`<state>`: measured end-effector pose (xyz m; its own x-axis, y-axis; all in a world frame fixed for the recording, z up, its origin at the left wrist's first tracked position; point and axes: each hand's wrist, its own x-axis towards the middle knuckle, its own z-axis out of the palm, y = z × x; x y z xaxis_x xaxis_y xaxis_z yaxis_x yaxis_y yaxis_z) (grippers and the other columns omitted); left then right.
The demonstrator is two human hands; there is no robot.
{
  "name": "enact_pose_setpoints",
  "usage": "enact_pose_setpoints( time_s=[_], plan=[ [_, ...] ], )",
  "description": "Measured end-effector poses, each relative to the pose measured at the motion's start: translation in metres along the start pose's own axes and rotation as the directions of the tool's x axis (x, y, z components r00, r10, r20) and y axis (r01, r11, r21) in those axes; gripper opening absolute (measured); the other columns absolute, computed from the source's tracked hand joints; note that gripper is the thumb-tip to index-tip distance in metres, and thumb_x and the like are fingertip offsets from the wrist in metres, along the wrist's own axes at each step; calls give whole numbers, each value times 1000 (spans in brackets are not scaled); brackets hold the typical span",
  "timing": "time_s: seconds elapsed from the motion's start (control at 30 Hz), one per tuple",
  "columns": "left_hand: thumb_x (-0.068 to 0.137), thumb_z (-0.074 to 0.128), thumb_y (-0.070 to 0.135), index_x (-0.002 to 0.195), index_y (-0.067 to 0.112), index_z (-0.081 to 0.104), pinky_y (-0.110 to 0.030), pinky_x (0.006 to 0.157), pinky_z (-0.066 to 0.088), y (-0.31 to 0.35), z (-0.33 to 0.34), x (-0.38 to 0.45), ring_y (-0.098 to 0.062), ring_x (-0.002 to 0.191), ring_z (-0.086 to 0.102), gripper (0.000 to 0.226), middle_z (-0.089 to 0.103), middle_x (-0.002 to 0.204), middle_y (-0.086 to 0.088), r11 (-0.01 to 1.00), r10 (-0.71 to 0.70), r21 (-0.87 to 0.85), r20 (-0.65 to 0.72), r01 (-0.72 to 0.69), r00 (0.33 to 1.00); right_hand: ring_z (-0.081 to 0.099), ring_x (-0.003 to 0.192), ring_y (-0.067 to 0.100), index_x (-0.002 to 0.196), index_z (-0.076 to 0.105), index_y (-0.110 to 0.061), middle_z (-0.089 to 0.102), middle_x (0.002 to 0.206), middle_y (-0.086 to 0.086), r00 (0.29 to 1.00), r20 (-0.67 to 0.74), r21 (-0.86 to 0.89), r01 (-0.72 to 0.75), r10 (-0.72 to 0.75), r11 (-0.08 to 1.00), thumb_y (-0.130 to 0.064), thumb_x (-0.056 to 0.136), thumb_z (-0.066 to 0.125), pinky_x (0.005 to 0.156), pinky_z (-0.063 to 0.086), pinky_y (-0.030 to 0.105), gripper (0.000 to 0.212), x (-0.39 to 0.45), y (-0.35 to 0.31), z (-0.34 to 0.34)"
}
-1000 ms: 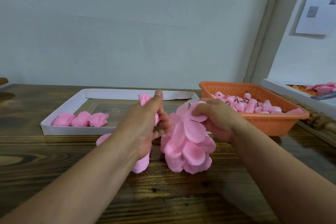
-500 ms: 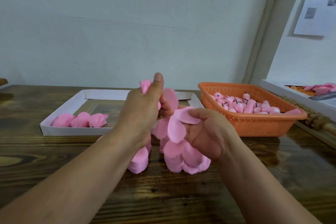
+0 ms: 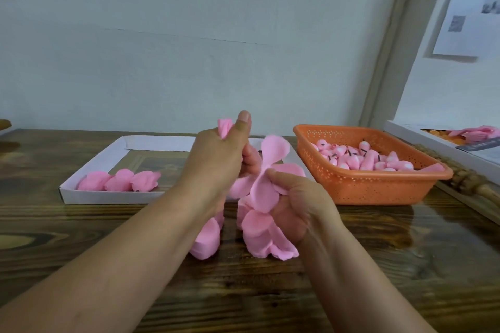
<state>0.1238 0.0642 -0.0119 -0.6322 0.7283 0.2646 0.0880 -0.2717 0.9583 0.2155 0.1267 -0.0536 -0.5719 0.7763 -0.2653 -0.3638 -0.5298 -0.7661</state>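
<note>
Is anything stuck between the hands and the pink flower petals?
Nothing visible is. The left hand grips a small pink rolled bud, and the right hand pinches the bunch of soft pink fabric petals directly.

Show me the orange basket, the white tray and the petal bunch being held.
orange basket (image 3: 378,192): head view, front wall.
white tray (image 3: 108,197): head view, front wall.
petal bunch (image 3: 257,222): head view, middle petal.
</note>
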Motion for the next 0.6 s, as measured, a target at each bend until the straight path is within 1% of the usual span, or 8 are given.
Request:
enact_pose_setpoints(
  time_s=[0.07, 0.13, 0.17, 0.23, 0.33, 0.4, 0.5, 0.6],
  plan=[
    [95, 46, 49, 43, 17, 56, -19, 52, 51, 2, 0, 1, -9, 46, 58, 61, 61, 45, 2, 997, 65, 30, 2, -65, 998, 60, 100, 47, 118, 53, 2, 59, 113, 33, 998, -62, -42, 18, -21, 999, -5, 88, 58, 90, 42, 65, 31, 1, 1, -1],
    [95, 39, 51, 42, 18, 55, -14, 56, 47, 3, 2, 0, -2, 52, 60, 65, 68, 55, 5, 992, 113, 59, 26, -115, 993, 60, 96, 47, 118, 52, 3, 59, 112, 34, 996, -85, -53, 11, -15, 999, -4, 89, 56, 92, 41, 63, 30, 1, 3, -2],
    [96, 37, 51, 43, 18, 53, -10, 52, 44, 3, 3, 0, 2, 53, 60, 65, 70, 60, 7, 990, 124, 65, 39, -126, 992, 59, 96, 47, 117, 52, 3, 60, 111, 32, 996, -85, -64, -4, -2, 998, -5, 89, 56, 92, 42, 59, 30, 1, 5, -2],
    [97, 34, 52, 44, 19, 52, -9, 50, 43, 1, 5, 1, 4, 60, 62, 65, 73, 71, 11, 988, 121, 85, 78, -128, 989, 52, 85, 41, 114, 53, 1, 60, 101, 25, 996, -80, -108, -57, 49, 993, -9, 88, 57, 79, 36, 45, 29, 0, 9, -2],
    [96, 33, 53, 43, 22, 56, -26, 65, 48, -5, 3, 3, -17, 84, 68, 66, 75, 84, 9, 986, 111, 109, 143, -128, 983, 38, 81, 34, 115, 52, 0, 54, 90, 24, 991, -70, -139, -125, 116, 982, -14, 88, 56, 68, 21, 36, 31, -3, 11, -3],
    [94, 33, 54, 45, 23, 58, -28, 59, 46, -7, 0, 4, -25, 87, 68, 63, 75, 89, 6, 984, 104, 122, 186, -128, 977, 37, 83, 34, 115, 51, 1, 56, 92, 24, 991, -51, -146, -128, 121, 981, -13, 88, 56, 65, 22, 35, 31, -5, 10, -3],
    [93, 35, 53, 47, 22, 58, -18, 45, 42, -10, -3, 6, -16, 77, 67, 61, 75, 89, 6, 973, 115, 173, 193, -149, 974, 42, 83, 35, 110, 52, -1, 61, 103, 30, 994, -52, -138, -106, 100, 985, -8, 87, 57, 74, 26, 43, 25, -7, 9, -2],
    [94, 36, 52, 48, 21, 56, -18, 49, 46, -10, -4, 10, -19, 80, 67, 59, 75, 86, 6, 963, 149, 197, 184, -185, 972, 51, 83, 35, 106, 53, -7, 61, 115, 29, 997, -36, -130, -72, 68, 989, -5, 87, 58, 76, 32, 44, 20, -9, 12, -1]
  ],
)
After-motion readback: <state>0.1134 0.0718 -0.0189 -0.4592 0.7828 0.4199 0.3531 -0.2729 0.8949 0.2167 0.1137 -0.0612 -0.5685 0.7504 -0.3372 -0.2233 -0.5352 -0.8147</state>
